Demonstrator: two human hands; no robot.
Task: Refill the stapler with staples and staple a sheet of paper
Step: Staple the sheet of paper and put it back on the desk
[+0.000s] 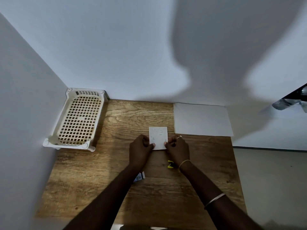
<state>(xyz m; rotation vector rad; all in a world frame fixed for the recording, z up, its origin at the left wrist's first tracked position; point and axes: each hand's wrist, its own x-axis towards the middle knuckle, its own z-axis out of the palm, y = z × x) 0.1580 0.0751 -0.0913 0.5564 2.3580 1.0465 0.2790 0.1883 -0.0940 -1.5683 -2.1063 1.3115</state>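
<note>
A small folded sheet of paper (pixel 158 136) with faint markings is held over the middle of the wooden table (pixel 99 171). My left hand (pixel 140 151) pinches its lower left edge and my right hand (pixel 177 149) pinches its lower right edge. A yellow and black stapler (pixel 170 164) lies on the table just under my right wrist, mostly hidden by it. A small box of staples (pixel 140 177) peeks out from beneath my left forearm.
A cream plastic mesh basket (pixel 79 119) stands at the back left against the white walls. A stack of white paper (pixel 201 119) lies at the back right corner. The table's right edge drops to the floor (pixel 272 180).
</note>
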